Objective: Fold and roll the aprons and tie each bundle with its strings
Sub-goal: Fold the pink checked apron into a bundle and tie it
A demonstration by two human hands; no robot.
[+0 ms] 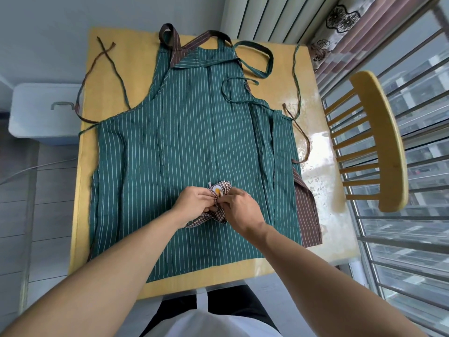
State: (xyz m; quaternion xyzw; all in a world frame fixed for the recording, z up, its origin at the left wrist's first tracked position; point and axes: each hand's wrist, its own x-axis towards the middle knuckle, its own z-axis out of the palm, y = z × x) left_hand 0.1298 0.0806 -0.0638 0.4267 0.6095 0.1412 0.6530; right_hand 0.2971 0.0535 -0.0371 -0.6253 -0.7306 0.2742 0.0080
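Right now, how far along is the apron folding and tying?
Nearly done: the checked apron is already a small bundle. In hand: the left hand and right hand grip it, apparently tying its strings. Left: the green apron and the brown apron beneath lie flat, unfolded.

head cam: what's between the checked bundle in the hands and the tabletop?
The green striped apron, spread flat on the table; the checked bundle, gripped by the left hand and right hand, sits over it. A brown striped apron peeks out underneath.
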